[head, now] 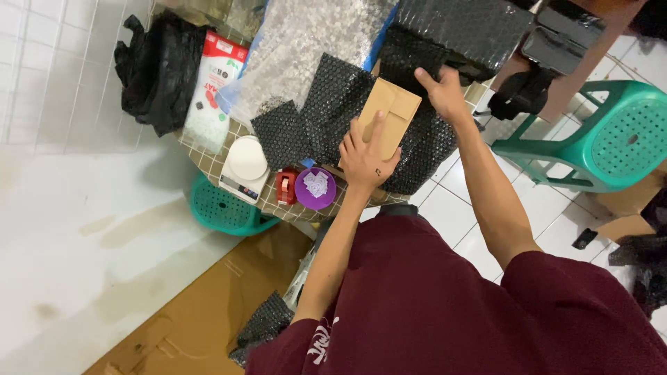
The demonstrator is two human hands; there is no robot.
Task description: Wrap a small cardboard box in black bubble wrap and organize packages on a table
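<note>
Pressing a brown box point(390, 114) onto black bubble wrap point(417, 149), both hands on it.

L hand point(366, 154) flat on the box's near end, fingers spread, pressing, not clenched around anything. R hand point(443, 92) at the box's far right corner, palm down w/ fingers on the wrap there; can't tell if gripping wrap or just pushing. Box lying flat, tilted diagonally, on the wrap sheet atop a small checked table point(229, 149). Left of box: smaller black wrap piece point(281, 133), then white kitchen scale point(244, 167) at table's near-left corner. Near-left of box: red tape dispenser point(285, 186) & purple round tub point(315, 188) w/ small white bits inside, just beside each other. Beyond box: clear bubble-wrap roll point(306, 48). Far right of box: green plastic stool point(611, 135) on white tile floor.
</note>
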